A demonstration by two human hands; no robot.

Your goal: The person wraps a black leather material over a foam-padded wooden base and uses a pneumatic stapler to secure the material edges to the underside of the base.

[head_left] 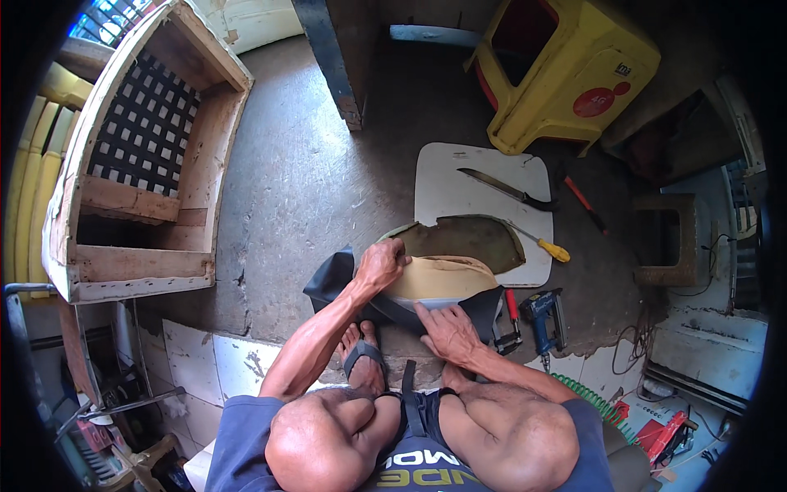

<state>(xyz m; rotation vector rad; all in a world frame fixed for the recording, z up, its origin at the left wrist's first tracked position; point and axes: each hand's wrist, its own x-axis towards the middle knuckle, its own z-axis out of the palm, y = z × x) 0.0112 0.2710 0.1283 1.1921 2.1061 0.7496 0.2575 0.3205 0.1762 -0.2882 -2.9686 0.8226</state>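
Note:
A tan foam pad (438, 280) with a curved far edge stands in front of my shins. A black vinyl-like sheet (328, 283) wraps around its near side and hangs out at the left. My left hand (382, 264) is closed on the pad's left end, fingertips curled over the top. Lower down, my right hand (451, 330) grips the near side of the sheet, its index finger stretched along a pale strip at the edge. Behind the pad lies a worn olive-brown shell-like piece (459, 236), partly on a white board (438, 176).
On the board rest a knife (500, 187) and a yellow-handled screwdriver (551, 248). A red-handled tool (584, 203) lies beyond it. Near my right knee is a blue staple gun (544, 318) with a green coiled hose (594, 402). A wooden frame (147, 271) stands left, a yellow stool (566, 74) far right.

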